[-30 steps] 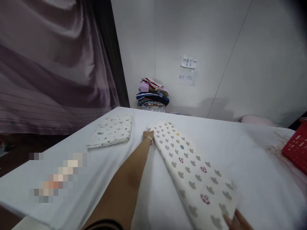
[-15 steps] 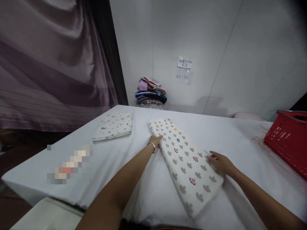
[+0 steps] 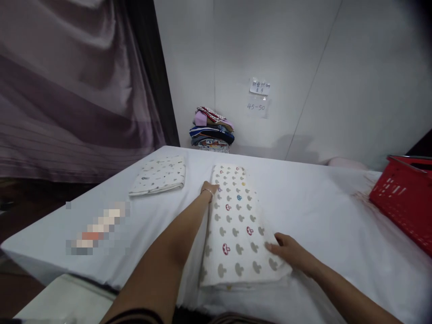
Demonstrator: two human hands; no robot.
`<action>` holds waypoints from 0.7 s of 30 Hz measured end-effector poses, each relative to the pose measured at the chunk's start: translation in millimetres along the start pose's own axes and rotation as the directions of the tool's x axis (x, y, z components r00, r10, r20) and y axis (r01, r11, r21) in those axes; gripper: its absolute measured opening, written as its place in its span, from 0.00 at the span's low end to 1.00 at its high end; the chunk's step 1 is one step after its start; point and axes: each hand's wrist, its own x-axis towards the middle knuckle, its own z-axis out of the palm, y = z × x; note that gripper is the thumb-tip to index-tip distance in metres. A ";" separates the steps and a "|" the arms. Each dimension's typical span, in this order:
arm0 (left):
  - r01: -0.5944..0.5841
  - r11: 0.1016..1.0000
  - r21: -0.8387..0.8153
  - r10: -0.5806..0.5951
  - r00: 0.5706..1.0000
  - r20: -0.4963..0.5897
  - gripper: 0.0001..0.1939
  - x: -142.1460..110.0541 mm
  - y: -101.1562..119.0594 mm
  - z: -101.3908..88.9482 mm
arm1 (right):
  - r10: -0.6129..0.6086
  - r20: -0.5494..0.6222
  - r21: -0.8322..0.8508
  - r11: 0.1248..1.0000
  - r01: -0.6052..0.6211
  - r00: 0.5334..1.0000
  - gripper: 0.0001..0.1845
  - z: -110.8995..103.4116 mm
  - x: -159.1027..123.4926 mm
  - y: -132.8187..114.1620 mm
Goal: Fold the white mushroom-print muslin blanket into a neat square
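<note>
A folded white cloth printed with grey and coloured mushrooms (image 3: 236, 220) lies lengthwise on the white-covered table (image 3: 313, 211) in front of me. My left hand (image 3: 209, 188), with a bracelet at the wrist, rests on the cloth's left edge near its far end; its fingers are mostly hidden. My right hand (image 3: 286, 249) lies flat on the near right corner of the cloth, fingers stretched out. A second folded white cloth with small prints (image 3: 158, 175) lies to the left, apart from both hands.
A red plastic basket (image 3: 405, 198) stands at the table's right edge. A pile of folded colourful fabrics (image 3: 212, 128) sits against the wall beyond the table. Paper notes (image 3: 259, 96) hang on the wall. A purple curtain (image 3: 67, 90) hangs on the left.
The mushroom cloth has turned from a diagonal lie to pointing straight away from me. My right hand came in and moved down to its near right corner; my left hand shifted slightly farther.
</note>
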 end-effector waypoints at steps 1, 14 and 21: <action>0.007 1.000 -0.004 -0.007 1.000 0.016 0.35 -5.5 -3.8 -2.9 | 0.005 -0.012 -0.027 1.000 -0.005 1.000 0.15 -1.3 0.6 -1.3; -0.075 0.993 0.086 0.054 0.974 0.222 0.48 -124.2 -82.4 -38.9 | 0.034 -0.197 0.221 0.975 0.011 0.980 0.54 -29.9 123.6 -61.9; -0.150 0.969 0.196 0.104 0.969 0.226 0.44 -133.4 -83.8 -33.3 | -0.047 -0.296 0.141 0.986 0.092 0.954 0.53 -36.3 180.4 -83.7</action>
